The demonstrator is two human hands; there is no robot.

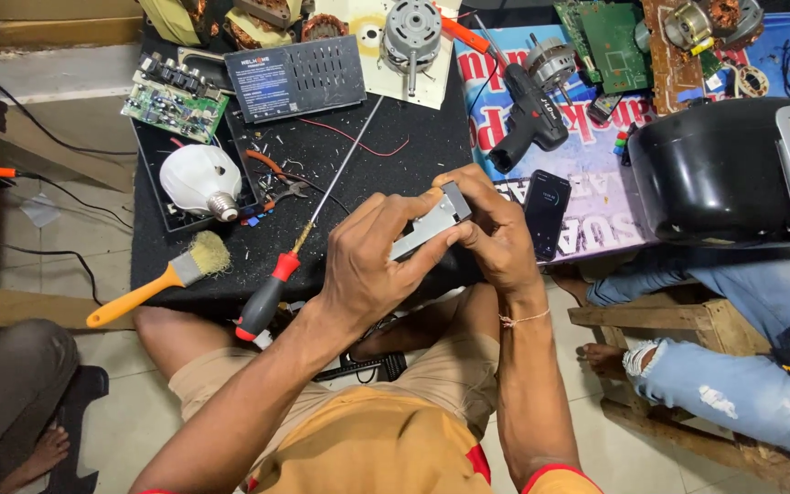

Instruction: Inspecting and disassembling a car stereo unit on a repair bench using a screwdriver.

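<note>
Black work table (395, 174): littered with parts. Black shallow tray (153, 151) on its left side holds a white bulb (198, 180) with its screw base, plus a green circuit board (174, 102) resting across the tray's upper edge. A long screwdriver (299, 242) with red-black handle lies just beside the tray; an orange-handled brush (162, 279) lies at the table's near edge. Left hand (372, 265) and right hand (491, 233) both have their fingers closed around a small grey metal piece (432, 222), held above the table's near edge.
</note>
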